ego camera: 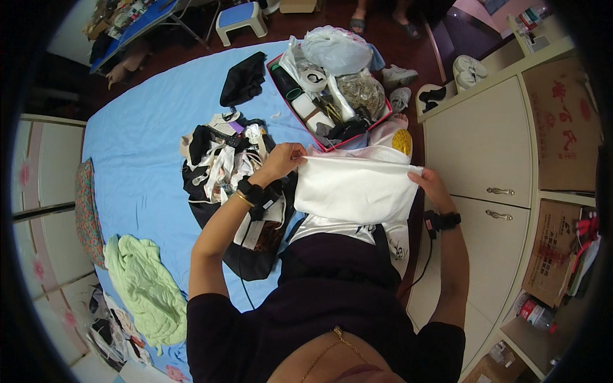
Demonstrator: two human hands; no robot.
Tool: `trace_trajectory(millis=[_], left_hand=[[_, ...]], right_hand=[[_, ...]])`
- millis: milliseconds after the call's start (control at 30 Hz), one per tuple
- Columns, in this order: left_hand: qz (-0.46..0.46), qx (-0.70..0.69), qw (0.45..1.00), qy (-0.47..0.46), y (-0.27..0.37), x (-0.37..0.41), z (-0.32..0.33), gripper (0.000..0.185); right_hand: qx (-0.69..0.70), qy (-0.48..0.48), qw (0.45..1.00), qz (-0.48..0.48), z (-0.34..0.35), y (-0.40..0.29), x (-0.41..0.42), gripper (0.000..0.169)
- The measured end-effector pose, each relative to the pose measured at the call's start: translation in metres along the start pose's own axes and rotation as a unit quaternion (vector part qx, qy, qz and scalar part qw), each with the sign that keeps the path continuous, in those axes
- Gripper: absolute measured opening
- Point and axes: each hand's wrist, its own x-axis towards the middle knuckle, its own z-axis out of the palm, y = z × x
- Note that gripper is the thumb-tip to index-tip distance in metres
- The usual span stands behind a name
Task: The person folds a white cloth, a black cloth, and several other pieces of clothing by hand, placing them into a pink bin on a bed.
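A white cloth (354, 189) is stretched flat across my lap, between my two hands. My left hand (286, 160) pinches its upper left corner between thumb and fingers. The upper right corner is gripped by my right hand (428, 184). Under the cloth lie my white trousers, with dark marks and a yellow patch near the knee. Just left of the cloth, an open black bag (249, 258) on the bed is heaped with tangled clothes and straps (225, 163). Both wrists wear black bands with cables.
A red-edged box (313, 136) holds plastic bags (337, 50), a tape roll (313, 80) and a dark cylinder. A black cloth (243, 79) and a light green quilted cloth (143, 287) lie on the blue bed sheet (143, 158). Cabinets (479, 143) stand close on the right. Another person's feet (383, 24) show beyond.
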Motion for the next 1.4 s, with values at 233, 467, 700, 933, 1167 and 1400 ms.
trace_trajectory(millis=[233,467,700,933,1167,1400], left_hand=[[-0.004,-0.006,0.998,0.068,-0.018,0.016,0.019,0.022],[0.011,-0.069,0.965,0.253,0.025,-0.011,0.018,0.025],[-0.113,-0.007,0.992,-0.062,0.038,-0.117,0.037,0.04],[-0.168,-0.111,0.973,-0.109,0.043,-0.132,0.07,0.062],[-0.022,-0.034,0.995,-0.09,0.025,-0.123,0.105,0.065],[-0.087,-0.128,0.98,-0.124,0.04,-0.11,0.093,0.073]], right_hand=[[0.051,0.041,0.998,0.009,0.003,0.011,0.016,0.025],[0.019,0.095,0.995,0.003,0.007,0.046,0.028,0.028],[-0.328,0.28,0.889,-0.151,0.019,0.031,0.014,0.054],[-0.505,0.044,0.814,-0.285,0.073,-0.046,0.071,0.057],[-0.65,-0.209,0.727,-0.076,0.11,-0.062,0.126,0.086],[-0.331,-0.295,0.895,-0.046,0.099,-0.059,0.133,0.054]])
